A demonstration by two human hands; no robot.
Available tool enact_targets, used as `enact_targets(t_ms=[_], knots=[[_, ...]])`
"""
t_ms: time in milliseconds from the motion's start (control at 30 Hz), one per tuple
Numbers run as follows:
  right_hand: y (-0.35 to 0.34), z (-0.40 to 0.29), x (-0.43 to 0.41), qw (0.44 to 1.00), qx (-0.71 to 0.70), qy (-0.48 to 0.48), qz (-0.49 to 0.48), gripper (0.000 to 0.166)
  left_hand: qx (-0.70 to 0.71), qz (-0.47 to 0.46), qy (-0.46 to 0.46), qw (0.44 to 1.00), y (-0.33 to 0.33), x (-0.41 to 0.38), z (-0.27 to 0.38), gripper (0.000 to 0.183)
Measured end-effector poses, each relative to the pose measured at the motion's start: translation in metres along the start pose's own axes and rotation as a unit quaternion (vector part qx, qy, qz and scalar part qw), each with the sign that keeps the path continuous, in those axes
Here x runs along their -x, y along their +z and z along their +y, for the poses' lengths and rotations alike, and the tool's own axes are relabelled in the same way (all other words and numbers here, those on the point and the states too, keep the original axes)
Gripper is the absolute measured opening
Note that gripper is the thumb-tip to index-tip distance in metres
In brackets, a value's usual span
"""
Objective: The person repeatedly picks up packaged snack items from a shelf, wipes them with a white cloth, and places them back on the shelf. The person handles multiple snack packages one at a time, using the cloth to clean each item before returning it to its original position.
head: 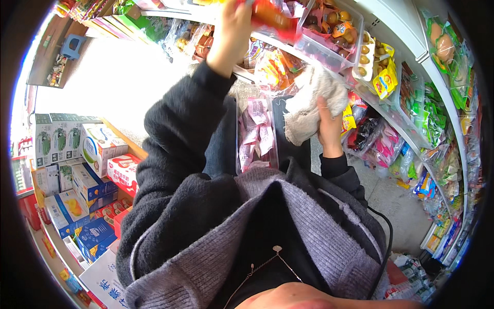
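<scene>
My left hand (pixel 230 36) is raised at the top of the view, gripping a red food packet (pixel 274 20) that is blurred. In my right hand (pixel 330 125) is a crumpled, frayed, off-white cloth (pixel 315 98), held at chest height near the shelf edge. A long clear plastic bin (pixel 238 104) stands between my knees. Several pink-and-white wrapped packets (pixel 255 133) lie in it. Past the red packet, a clear tub (pixel 328 48) on the shelf holds packaged brown eggs or similar round snacks (pixel 339 34).
Curved shelves (pixel 389 116) of bagged snacks run along the right, with packets (pixel 430 116) in clear bins. Orange packets (pixel 276 67) lie on a lower level ahead. Stacked drink cartons (pixel 92 185) line the left. A blue plastic stool (pixel 72 45) is at the far left.
</scene>
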State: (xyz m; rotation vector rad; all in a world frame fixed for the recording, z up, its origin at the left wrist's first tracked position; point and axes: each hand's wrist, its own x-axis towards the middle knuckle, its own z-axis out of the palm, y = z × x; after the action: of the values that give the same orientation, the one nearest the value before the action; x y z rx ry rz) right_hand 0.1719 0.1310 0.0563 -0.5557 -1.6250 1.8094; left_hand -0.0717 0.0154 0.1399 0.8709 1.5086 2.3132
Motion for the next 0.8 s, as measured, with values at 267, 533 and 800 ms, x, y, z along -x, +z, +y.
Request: enact_targets(t_ms=[267,533,800], knots=[[-0.009,-0.005,0.0,0.989,-0.136,0.051,0.031,0.04,-0.083,0.018,0.111,0.99,0.002,-0.034,-0.039,0.058],[0.0,0.001,-0.005,0.988,-0.125,0.081,0.031,0.044,-0.537,-0.411,-0.012,0.737,-0.03,0.122,-0.044,0.051],[0.007,0.001,0.001,0.993,-0.096,0.067,0.0,0.043,-0.56,-0.327,-0.125,0.751,-0.036,0.123,-0.067,0.035]])
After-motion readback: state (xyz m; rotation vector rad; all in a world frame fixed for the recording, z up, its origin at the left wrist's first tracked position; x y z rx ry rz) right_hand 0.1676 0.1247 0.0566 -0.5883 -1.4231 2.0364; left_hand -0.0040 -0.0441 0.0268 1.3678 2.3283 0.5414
